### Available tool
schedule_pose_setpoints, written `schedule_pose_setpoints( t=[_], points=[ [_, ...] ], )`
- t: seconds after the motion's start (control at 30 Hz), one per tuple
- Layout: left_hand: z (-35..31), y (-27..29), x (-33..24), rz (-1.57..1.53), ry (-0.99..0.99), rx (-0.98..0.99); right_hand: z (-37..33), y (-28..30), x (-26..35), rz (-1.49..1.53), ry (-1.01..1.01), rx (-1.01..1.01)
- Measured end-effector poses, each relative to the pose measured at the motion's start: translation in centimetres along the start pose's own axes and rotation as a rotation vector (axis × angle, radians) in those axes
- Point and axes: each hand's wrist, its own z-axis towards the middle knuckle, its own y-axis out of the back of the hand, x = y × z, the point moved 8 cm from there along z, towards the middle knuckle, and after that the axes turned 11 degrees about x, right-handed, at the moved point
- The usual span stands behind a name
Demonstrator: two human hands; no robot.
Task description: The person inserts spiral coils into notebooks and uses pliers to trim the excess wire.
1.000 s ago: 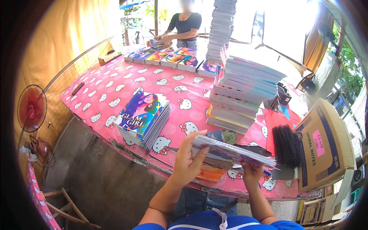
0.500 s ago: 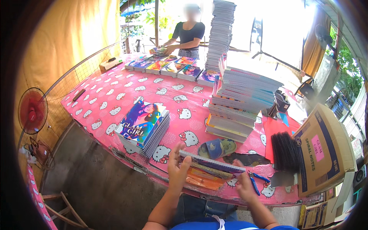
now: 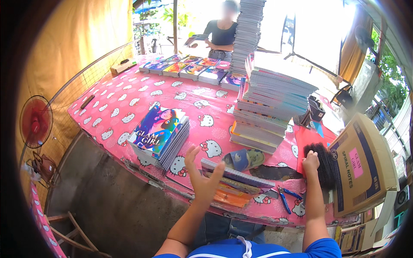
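Observation:
Near the table's front edge, my left hand is raised with its fingers spread, beside a small set of notebooks. These notebooks stand on edge, and the lowest cover in sight is orange. Over to the right, my right hand has its fingers closed at the left side of a bundle of black spiral binding coils. How many coils it grips is hidden. Blue-handled pliers lie spread between the notebooks and my right forearm. Behind the notebooks rests a blue and green slipper.
A coil-edged notebook stack sits at left; tall paper stacks rise behind the slipper. A cardboard box borders the coils. Across the pink table, a person holds a booklet behind rows of colourful covers.
My right hand has left the notebooks and moved right to the black coils. My left hand has opened away from the notebooks. The person opposite has straightened and lifted a booklet.

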Motion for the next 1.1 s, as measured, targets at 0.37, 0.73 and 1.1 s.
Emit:
schedule_pose_setpoints(
  t=[0.37, 0.73, 1.1],
  points=[
    [-4.8, -10.5, -6.6, 0.719, -0.512, 0.74, 1.8, -1.5, 1.1, -0.049, 0.043, 0.318],
    [-3.8, -10.1, -6.3, 0.405, -0.461, 0.652, -5.7, 8.1, 7.4, 0.357, 0.483, -0.099],
    [-3.1, -10.1, -6.7, 0.397, -0.392, 0.616, -20.7, 14.3, 12.2, 0.957, 0.725, 0.201]
  ],
)
